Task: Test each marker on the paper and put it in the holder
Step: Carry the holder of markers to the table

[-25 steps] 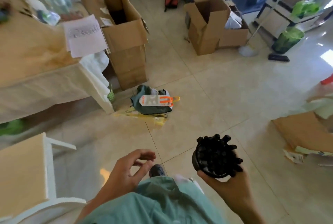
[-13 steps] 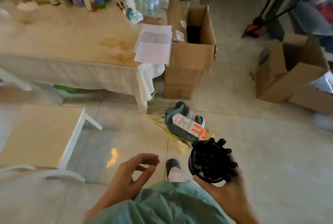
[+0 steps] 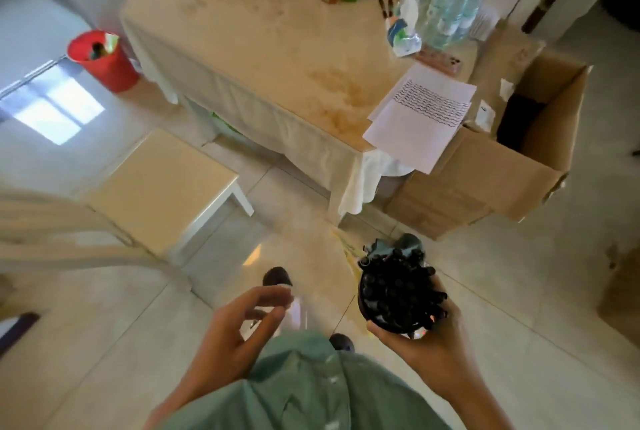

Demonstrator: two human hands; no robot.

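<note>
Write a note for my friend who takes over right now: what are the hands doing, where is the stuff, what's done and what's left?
Right hand: grips the round black holder, crammed with black markers.
Left hand: empty, fingers loosely curled.
White paper sheets with rows of black squiggles lie on the beige table corner, beside the open cardboard box.
Done: many test lines drawn; holder looks full.
Left: probably carry the holder to the table; two dark pens near the clear bottles may need testing.
</note>
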